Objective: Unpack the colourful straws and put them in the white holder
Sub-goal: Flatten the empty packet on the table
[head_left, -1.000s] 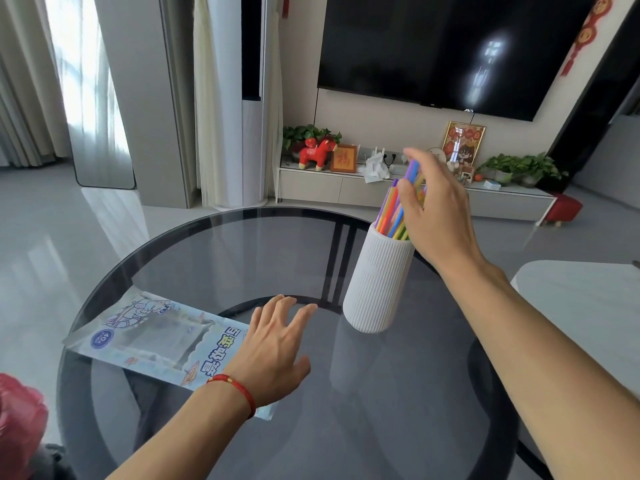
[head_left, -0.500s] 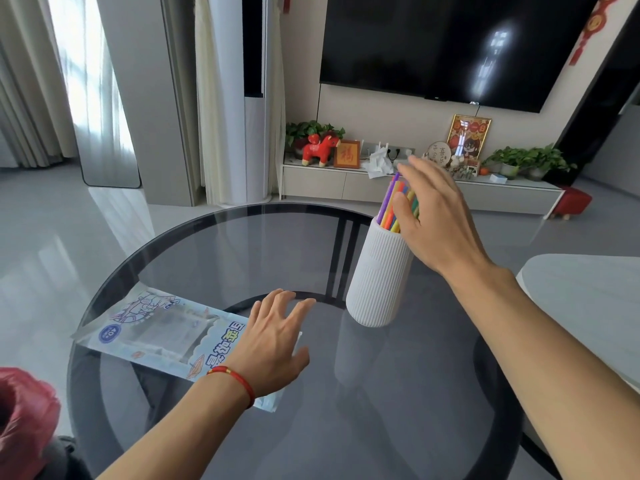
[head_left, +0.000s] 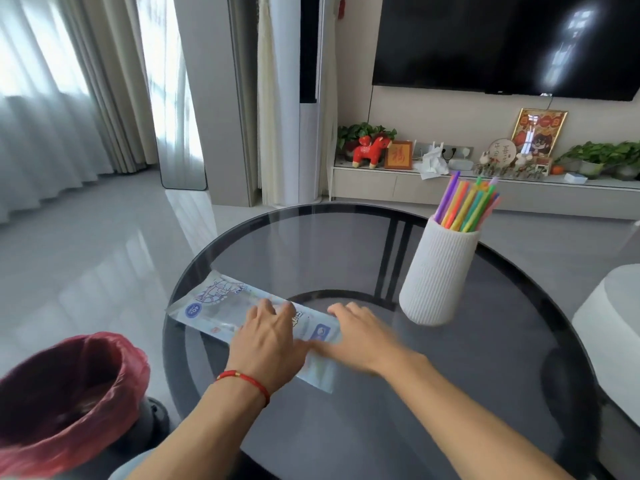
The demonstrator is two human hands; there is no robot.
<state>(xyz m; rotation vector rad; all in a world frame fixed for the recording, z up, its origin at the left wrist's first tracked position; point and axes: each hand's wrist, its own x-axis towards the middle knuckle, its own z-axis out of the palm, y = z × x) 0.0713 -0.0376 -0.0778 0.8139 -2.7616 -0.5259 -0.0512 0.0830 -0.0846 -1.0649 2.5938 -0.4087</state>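
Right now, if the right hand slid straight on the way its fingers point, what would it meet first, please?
Nothing close: the right hand lies on the wrapper, fingers aimed across bare glass table. The white holder seems off to the right, though depth is unclear.

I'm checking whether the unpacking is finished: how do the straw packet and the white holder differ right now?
The straw packet lies flat; the white holder stands upright. The packet looks empty and see-through, while the holder has the colourful straws sticking out of its top. The left hand and right hand are both at the packet; neither touches the holder. Both rest on the glass table.
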